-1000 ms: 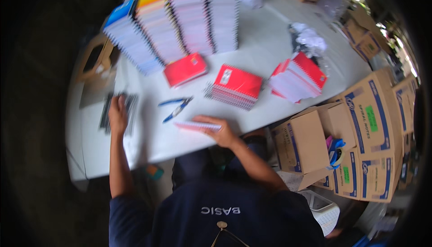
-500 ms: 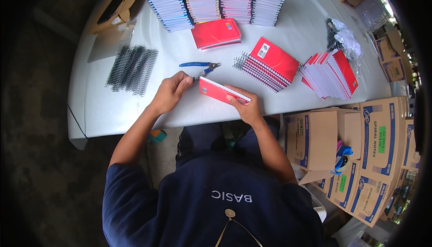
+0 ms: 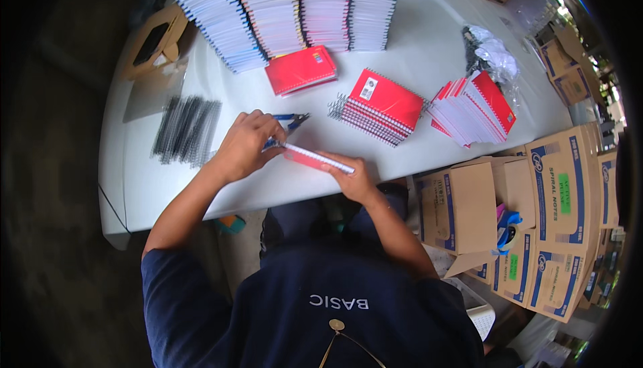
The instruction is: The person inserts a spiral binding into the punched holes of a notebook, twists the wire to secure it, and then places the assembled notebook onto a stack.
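Note:
My right hand grips a red notebook by its right end, tilted on edge over the near side of the table. Thumb and fingers of my left hand are pinched at the notebook's left end, on a wire coil mostly hidden by the fingers. Just behind that hand lie blue-handled pliers, partly covered by it. A bundle of loose dark wire coils rests to the left. On the right sit a stack of coil-bound red notebooks and a fanned pile of red-covered notebooks.
Tall stacks of bound notebooks stand at the back, with a few red notebooks before them. An opened carton holds a dark flat object at far left. Crumpled plastic lies at back right. Cardboard boxes crowd the right side.
My left hand has shifted slightly left and down, its fingers now curled over the notebook's end. The notebook has moved a little left and lower. The whole view has shifted slightly.

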Available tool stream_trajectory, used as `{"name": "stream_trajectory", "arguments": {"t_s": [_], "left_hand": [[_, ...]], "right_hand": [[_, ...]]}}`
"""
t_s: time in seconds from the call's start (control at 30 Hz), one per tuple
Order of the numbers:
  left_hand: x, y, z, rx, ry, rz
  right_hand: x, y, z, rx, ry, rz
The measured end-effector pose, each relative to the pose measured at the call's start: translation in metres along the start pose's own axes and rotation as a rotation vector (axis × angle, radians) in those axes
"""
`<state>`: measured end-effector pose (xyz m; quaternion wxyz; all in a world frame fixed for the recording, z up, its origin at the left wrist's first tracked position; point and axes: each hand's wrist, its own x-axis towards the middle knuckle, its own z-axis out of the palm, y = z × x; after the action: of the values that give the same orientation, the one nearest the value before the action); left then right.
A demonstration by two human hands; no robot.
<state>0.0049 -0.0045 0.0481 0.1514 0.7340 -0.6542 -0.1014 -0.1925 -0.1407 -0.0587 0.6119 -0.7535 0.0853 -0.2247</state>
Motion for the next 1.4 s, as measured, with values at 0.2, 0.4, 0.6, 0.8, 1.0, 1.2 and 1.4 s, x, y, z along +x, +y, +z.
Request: {"name": "stream_trajectory", "arguments": {"t_s": [0.2,0.4,0.6,0.8,1.0,1.2,1.4], "left_hand": [[0.000,0.004,0.019,0.298,0.036,0.099],[-0.051,0.015,0.108,0.267,0.246,0.014],[-0.050,-0.005,0.107,0.494,0.521,0.090],[-0.090,0.010,0.147,0.395,0.256,0.163],[-0.033,0.007,0.100,0.223,0.626,-0.134],[-0.033,0.016,0.107,0.401,0.641,0.168],[-0.073,0.027,0.158,-0.027,0.231,0.168]], "right_hand": [[-0.014,0.015,0.008,-0.040,0.004,-0.064],[-0.016,0.014,0.022,-0.015,0.067,-0.104],[-0.028,0.000,0.020,-0.110,-0.074,-0.132],[-0.025,0.013,0.027,-0.114,0.027,-0.266],[-0.032,0.011,0.035,-0.203,-0.139,-0.113],[-0.034,0.008,0.022,-0.171,0.038,-0.274],[-0.033,0.017,0.032,-0.104,0.148,-0.239]]}}
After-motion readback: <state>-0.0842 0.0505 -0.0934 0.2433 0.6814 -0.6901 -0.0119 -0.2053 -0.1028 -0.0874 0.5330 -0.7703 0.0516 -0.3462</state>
